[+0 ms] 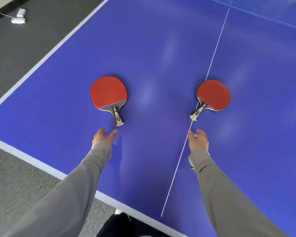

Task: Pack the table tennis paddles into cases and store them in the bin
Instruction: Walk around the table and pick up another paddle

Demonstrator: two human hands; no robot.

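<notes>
Two red-faced table tennis paddles lie flat on the blue table (152, 57). The left paddle (108, 93) points its handle toward me. The right paddle (214, 94) lies on the white centre line, handle angled toward me and to the left. My left hand (103, 135) hovers just short of the left paddle's handle, fingers spread and holding nothing. My right hand (198, 140) hovers a little short of the right paddle's handle, fingers also spread and holding nothing. No case or bin is in view.
The table's white border runs along its left edge (46, 55) and its near edge (41, 166). Grey carpet lies beyond both. A white power strip (19, 16) with a cord sits on the floor at the far left. The net edge (280, 0) shows at top right.
</notes>
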